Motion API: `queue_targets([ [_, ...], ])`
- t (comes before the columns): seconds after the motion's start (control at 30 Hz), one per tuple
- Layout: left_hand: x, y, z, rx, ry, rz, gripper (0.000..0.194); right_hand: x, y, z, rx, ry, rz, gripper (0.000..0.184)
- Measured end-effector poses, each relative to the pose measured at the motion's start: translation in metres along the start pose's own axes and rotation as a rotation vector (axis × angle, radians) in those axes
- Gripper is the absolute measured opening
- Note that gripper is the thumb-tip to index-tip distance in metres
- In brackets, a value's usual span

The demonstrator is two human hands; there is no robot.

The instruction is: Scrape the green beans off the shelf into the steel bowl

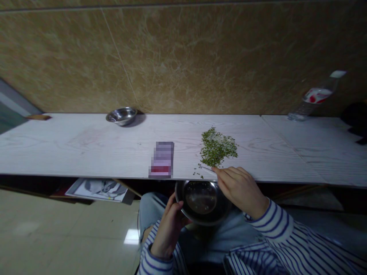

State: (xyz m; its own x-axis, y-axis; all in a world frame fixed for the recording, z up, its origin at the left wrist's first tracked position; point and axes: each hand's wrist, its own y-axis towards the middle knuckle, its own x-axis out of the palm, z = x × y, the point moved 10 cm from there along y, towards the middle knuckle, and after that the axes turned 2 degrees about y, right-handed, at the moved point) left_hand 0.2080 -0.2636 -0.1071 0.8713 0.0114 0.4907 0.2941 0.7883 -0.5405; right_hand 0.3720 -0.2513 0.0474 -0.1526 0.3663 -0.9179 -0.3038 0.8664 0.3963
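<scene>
Green small beans point(217, 149) loose on the white table point(86, 152), just beyond the fingertips of the right hand point(239, 189). Thin tool point(207, 168) pinched there, fingers curled. Steel bowl point(208, 218) below these fingers, held at its side by the left hand point(171, 227), some fingers hidden beneath.

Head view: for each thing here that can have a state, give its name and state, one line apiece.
Larger bowl: held, open side up
Left hand: grip on that bowl's side
Thin tool: held
Right hand: grip closed on the tool
Green pieces: loose, spread on the tabletop
Small bowl: open side up, untouched
Bottle: upright, capped; fill unclear
Pixelated rectangle: lying flat
Tray: open
</scene>
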Motion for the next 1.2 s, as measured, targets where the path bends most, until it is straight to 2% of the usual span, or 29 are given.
queue_targets([
  [0.2,-0.002,0.001,0.000,0.001,0.000,0.005,0.051,0.000,0.003,-0.011,-0.027,0.008,-0.014,0.029],
  [0.4,0.000,0.000,0.001,0.006,-0.001,-0.012,0.047,0.003,0.008,-0.012,-0.023,-0.008,-0.021,0.029],
  [0.73,-0.008,-0.005,0.010,0.054,0.004,0.062,0.049,0.003,0.007,-0.027,-0.082,0.082,-0.050,0.029],
  [0.93,-0.013,-0.010,0.015,0.069,0.084,0.095,0.048,-0.001,0.004,-0.023,-0.075,0.103,-0.043,0.029],
  [1.03,-0.017,-0.009,0.010,0.066,0.107,0.103,0.049,0.001,0.005,-0.021,-0.054,0.081,-0.034,0.029],
  [1.2,-0.016,-0.007,-0.013,0.003,0.076,-0.007,0.044,0.003,-0.001,-0.022,-0.060,0.112,-0.036,0.029],
])
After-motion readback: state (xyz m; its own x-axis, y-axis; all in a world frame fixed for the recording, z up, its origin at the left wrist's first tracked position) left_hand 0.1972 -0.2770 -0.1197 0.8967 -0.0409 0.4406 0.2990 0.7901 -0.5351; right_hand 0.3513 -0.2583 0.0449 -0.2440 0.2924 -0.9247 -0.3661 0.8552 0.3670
